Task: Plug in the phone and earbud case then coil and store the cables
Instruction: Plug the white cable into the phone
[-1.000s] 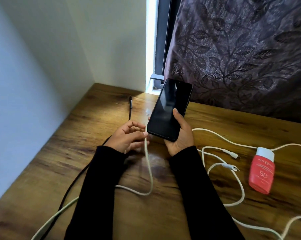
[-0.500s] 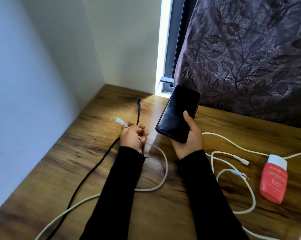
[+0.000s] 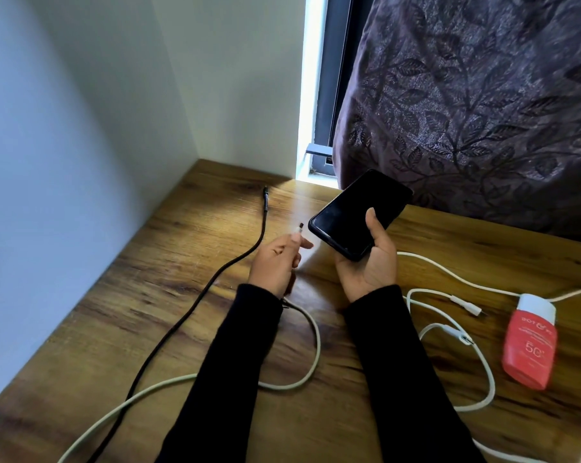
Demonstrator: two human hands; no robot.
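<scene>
My right hand [image 3: 369,262] holds a black phone [image 3: 359,212] above the wooden table [image 3: 149,295], screen up and dark, thumb across its face. My left hand [image 3: 277,262] pinches the plug end of a white cable [image 3: 309,355]; the plug tip [image 3: 300,227] points toward the phone's near-left edge, a short gap away. The white cable loops under my left sleeve and runs off the lower left. A black cable [image 3: 215,279] lies on the table to the left, its plug near the wall corner. No earbud case is in view.
More white cables [image 3: 449,329] with loose plugs lie tangled right of my right arm. A red sunscreen tube [image 3: 529,342] lies at the right. A patterned dark curtain [image 3: 466,111] hangs behind the table. White walls close the left side.
My left hand turned the white plug from pointing left to pointing at the phone's edge. My right hand tilted the phone flatter and brought its lower end toward the plug.
</scene>
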